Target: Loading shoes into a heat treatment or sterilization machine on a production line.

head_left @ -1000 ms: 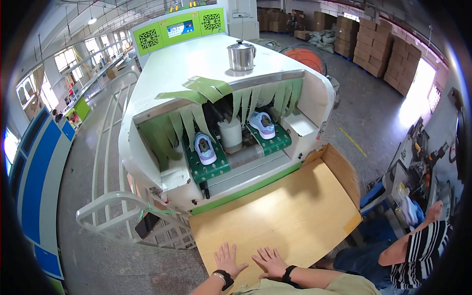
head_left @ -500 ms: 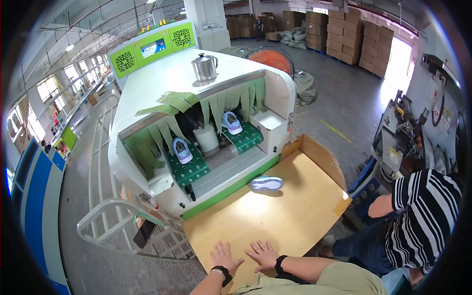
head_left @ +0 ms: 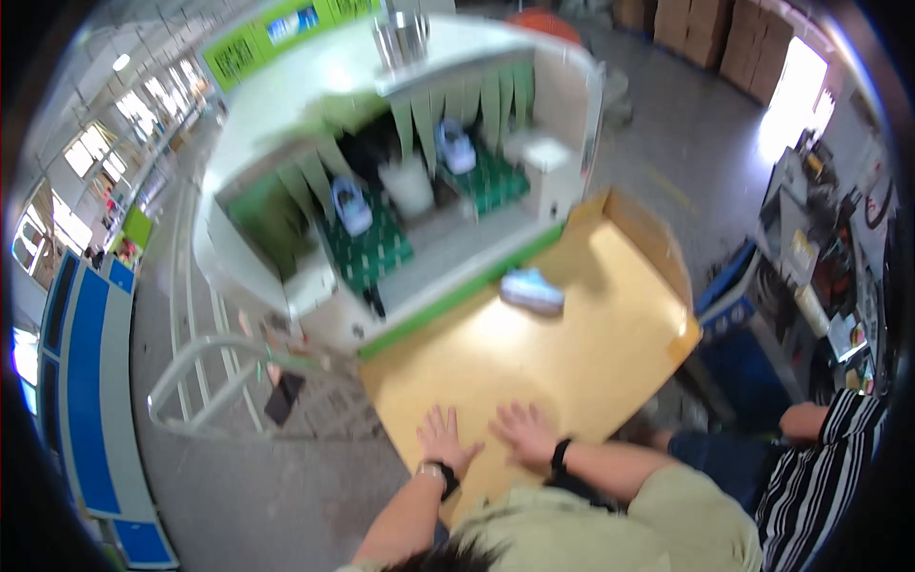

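Observation:
My left hand (head_left: 446, 442) lies flat on the wooden board (head_left: 457, 377), fingers spread, holding nothing. Beside it my right hand (head_left: 527, 436) also rests on the board with its fingers apart. Farther back on the board, near the machine's green edge, one light blue and white shoe (head_left: 532, 293) lies loose. Two more such shoes stand on the green conveyor belts of the white machine: a left shoe (head_left: 352, 207) and a right shoe (head_left: 456, 147), both below strips of a green curtain. The picture is blurred by motion.
A metal pot (head_left: 400, 40) stands on top of the machine. Cardboard (head_left: 643, 238) walls the board's right side. A white metal rail (head_left: 195, 377) stands at left. To my right is a person in a striped shirt (head_left: 820, 486), near a cluttered machine. Stacked cartons (head_left: 705, 33) rise behind.
The view has tilted and shifted, so the machine sits higher in the picture. The loose shoe shows a different side, turned from its sole-out pose. Both hands stay spread on the board.

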`<state>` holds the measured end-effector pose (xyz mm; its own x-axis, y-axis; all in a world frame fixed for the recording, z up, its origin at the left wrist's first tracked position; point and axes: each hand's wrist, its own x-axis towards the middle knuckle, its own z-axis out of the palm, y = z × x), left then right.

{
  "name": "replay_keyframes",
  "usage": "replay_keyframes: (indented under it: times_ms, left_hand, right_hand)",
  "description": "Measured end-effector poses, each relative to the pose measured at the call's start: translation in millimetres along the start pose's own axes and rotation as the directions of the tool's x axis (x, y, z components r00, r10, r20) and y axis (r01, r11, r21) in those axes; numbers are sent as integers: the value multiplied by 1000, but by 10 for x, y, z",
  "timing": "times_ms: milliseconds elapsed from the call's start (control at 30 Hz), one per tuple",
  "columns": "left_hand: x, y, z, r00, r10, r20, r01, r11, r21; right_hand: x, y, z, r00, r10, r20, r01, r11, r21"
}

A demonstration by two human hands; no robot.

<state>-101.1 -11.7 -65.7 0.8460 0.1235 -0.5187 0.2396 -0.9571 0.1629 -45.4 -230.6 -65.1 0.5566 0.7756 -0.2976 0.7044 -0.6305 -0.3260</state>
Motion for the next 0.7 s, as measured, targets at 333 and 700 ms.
replay_keyframes:
  times_ms: [333,700]
  left_hand:
    - [-47,21,-222,1000,3,-10,-3,1000,10]
    - [-117,-97,-8,999,34,-41,-34,999,-10]
  right_hand:
    - [818,1823,-803,451,640,-622,-242,758,605]
    - [1181,1169,-925,897,223,-382,-257,966,-40]
